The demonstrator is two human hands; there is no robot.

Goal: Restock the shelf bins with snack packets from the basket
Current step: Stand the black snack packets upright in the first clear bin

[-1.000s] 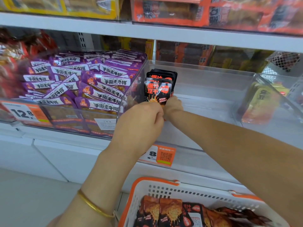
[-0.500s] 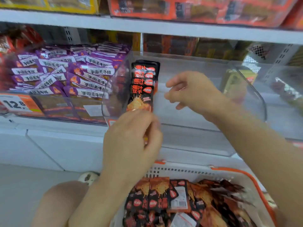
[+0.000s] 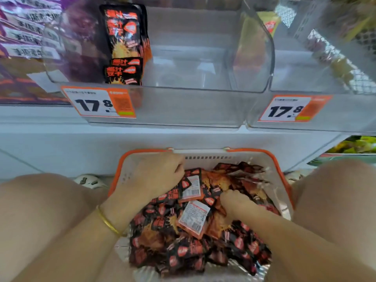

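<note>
The white basket with an orange rim point(image 3: 130, 159) sits between my knees, heaped with black-and-red snack packets point(image 3: 183, 251). My left hand point(image 3: 158, 176), a gold bangle on its wrist, is at the basket's far left, with fingers curled around the edge of packets on top of the heap. My right hand point(image 3: 234, 200) is dug into the middle of the pile, fingertips curled among packets and partly hidden. Above, the clear shelf bin point(image 3: 183, 106) holds a short row of the same packets point(image 3: 124, 43) upright against its left wall.
A bin of purple packets point(image 3: 26, 27) stands to the left and another clear bin point(image 3: 305, 78) to the right. Orange price tags point(image 3: 97, 102) hang on the bin fronts. My knees point(image 3: 40, 210) flank the basket, close to both forearms.
Both hands have come down from the shelf bin into the basket. The packet I held at the bin now stands in its row. My view has tilted down.
</note>
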